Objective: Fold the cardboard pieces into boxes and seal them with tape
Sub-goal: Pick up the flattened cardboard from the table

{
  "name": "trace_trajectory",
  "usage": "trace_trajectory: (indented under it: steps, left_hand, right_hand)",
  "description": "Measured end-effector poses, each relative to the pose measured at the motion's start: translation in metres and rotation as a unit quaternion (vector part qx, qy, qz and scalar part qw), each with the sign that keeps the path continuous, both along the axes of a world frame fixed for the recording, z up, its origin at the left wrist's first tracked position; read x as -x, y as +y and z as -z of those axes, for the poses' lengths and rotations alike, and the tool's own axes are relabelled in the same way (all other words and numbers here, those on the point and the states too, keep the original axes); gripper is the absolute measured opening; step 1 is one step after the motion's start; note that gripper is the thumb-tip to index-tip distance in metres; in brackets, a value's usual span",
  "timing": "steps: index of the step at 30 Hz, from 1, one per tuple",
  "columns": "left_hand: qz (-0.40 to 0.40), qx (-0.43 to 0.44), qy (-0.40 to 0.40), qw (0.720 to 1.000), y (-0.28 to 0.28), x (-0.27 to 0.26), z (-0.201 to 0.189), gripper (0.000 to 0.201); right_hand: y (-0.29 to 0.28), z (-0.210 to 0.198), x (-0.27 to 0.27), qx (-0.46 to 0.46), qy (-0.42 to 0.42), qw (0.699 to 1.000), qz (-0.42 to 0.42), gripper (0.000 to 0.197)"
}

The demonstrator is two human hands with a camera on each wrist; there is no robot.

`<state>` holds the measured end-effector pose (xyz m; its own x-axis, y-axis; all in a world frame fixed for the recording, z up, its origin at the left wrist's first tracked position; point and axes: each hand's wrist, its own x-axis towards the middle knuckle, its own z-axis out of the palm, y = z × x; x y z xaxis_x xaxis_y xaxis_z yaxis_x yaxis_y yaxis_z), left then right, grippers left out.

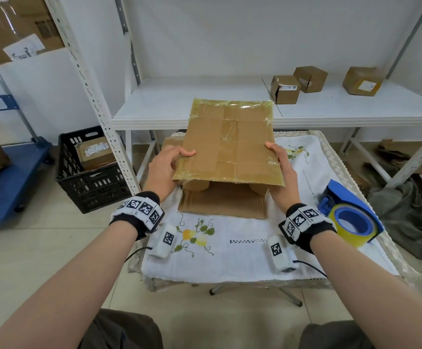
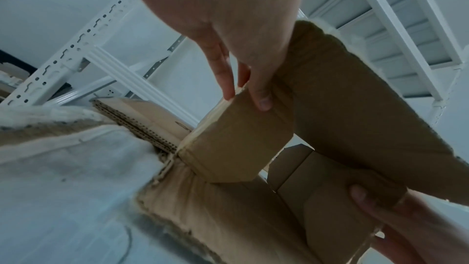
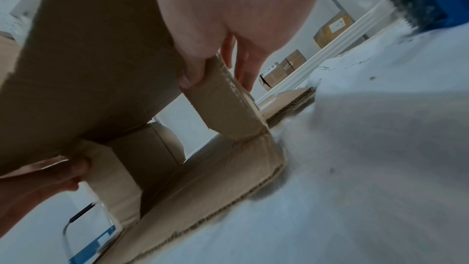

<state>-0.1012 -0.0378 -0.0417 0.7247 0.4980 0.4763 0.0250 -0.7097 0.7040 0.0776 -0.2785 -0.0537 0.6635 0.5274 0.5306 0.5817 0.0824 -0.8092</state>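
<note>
A brown cardboard box [image 1: 230,147], its top panel covered in old clear tape, is half opened above the small clothed table [image 1: 230,260]. One long flap [image 1: 222,202] lies flat on the cloth. My left hand [image 1: 167,165] grips the box's left edge, thumb on top. In the left wrist view its fingers [image 2: 256,91] curl round a short side flap [image 2: 236,144]. My right hand [image 1: 282,165] grips the right edge in the same way. The right wrist view shows its fingers [image 3: 195,75] pinching the other side flap [image 3: 228,107]. A blue tape dispenser [image 1: 350,220] with a yellowish roll lies right of my right wrist.
More flat cardboard [image 1: 172,142] lies under the box at the table's far left. A white shelf [image 1: 204,107] behind carries three small boxes [image 1: 285,89]. A black crate [image 1: 91,170] with a parcel stands on the floor left, beside a blue cart [image 1: 11,177].
</note>
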Motion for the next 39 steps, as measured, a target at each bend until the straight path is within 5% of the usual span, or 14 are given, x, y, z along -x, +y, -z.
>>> trace_trajectory:
  steps: [9,17,21,26,31,34,39]
  left_hand:
    - [-0.023,-0.035,-0.039,0.998,-0.004,0.002,-0.007,0.058]
    - [-0.011,-0.05,-0.061,0.997,-0.031,0.012,-0.012,0.042]
    - [0.0,-0.063,-0.029,0.998,-0.044,0.018,-0.007,0.042]
    - [-0.034,-0.059,-0.002,0.998,-0.047,0.017,-0.007,0.04]
    - [-0.032,-0.055,0.02,0.998,-0.046,0.014,-0.013,0.041]
    - [-0.027,-0.03,0.011,0.999,-0.038,0.012,-0.014,0.059]
    - [-0.019,0.018,-0.029,0.999,-0.034,0.01,-0.02,0.053]
  right_hand:
    - [0.008,-0.013,-0.001,-0.016,0.024,0.999,0.02,0.072]
    - [-0.017,-0.015,0.008,0.032,0.067,0.992,0.105,0.065]
    - [-0.028,0.002,0.006,0.015,0.162,0.984,0.078,0.058]
    - [-0.027,0.018,0.0,0.169,0.256,0.949,0.078,0.093]
    - [-0.022,0.028,-0.014,0.264,0.252,0.926,0.099,0.117]
    - [-0.021,0.013,-0.013,0.266,0.255,0.924,0.1,0.096]
    - [-0.02,0.003,-0.009,0.161,0.318,0.93,0.094,0.062]
